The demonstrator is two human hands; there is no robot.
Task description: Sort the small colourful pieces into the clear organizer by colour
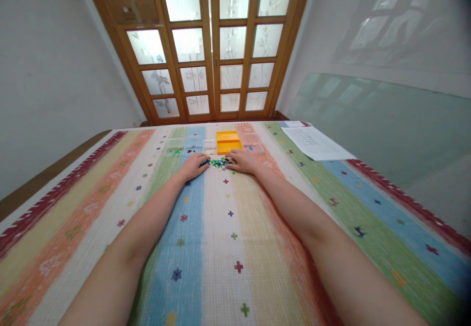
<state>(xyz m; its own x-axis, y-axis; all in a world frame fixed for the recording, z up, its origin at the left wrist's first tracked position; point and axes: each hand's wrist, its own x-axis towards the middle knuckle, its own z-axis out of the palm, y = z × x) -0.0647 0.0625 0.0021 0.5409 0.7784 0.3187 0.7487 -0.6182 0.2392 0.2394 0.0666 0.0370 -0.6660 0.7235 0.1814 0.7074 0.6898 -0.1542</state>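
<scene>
Tiny pieces [219, 162], individual shapes indistinct

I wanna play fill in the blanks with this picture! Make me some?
1. The pile of small pieces lies ____ the left hand and the right hand.
2. The yellow box is ____ (nearer or farther) than the pile.
3. The white paper lies on the ____ (left or right) side of the striped tablecloth.

Missing words: between; farther; right.
</scene>
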